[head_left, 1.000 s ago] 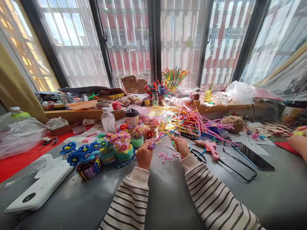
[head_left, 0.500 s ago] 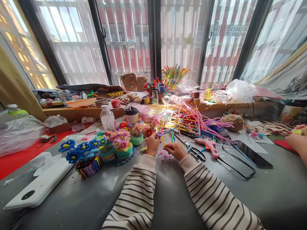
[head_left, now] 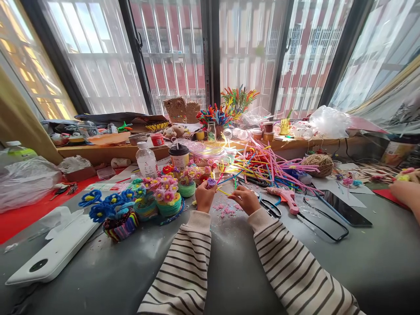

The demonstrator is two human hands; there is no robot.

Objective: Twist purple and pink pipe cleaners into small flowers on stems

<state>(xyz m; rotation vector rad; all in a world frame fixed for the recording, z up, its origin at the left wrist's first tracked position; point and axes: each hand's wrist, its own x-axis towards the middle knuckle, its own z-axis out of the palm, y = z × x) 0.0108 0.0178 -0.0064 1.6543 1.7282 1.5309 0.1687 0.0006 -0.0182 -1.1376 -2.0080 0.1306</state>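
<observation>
Print on the cup point(head_left: 180, 162) and bottle point(head_left: 146, 162) is too small to read. Another person's hand point(head_left: 403, 191) is cut off at right. The left hand point(head_left: 205, 197) is clamped on a purple flower point(head_left: 211, 182) above the counter point(head_left: 229, 267); the right hand point(head_left: 246, 200) pinches a yellow stem point(head_left: 224, 192), its join to the flower unclear.

The purple flower point(head_left: 211, 183) looks fuzzy, the grey tabletop point(head_left: 231, 267) smooth and glossy.

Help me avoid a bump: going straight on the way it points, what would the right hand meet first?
Beyond the yellow stem it pinches, the right hand would probably meet the purple flower in the left hand; depth is unclear, so the left hand itself might come first.
</observation>
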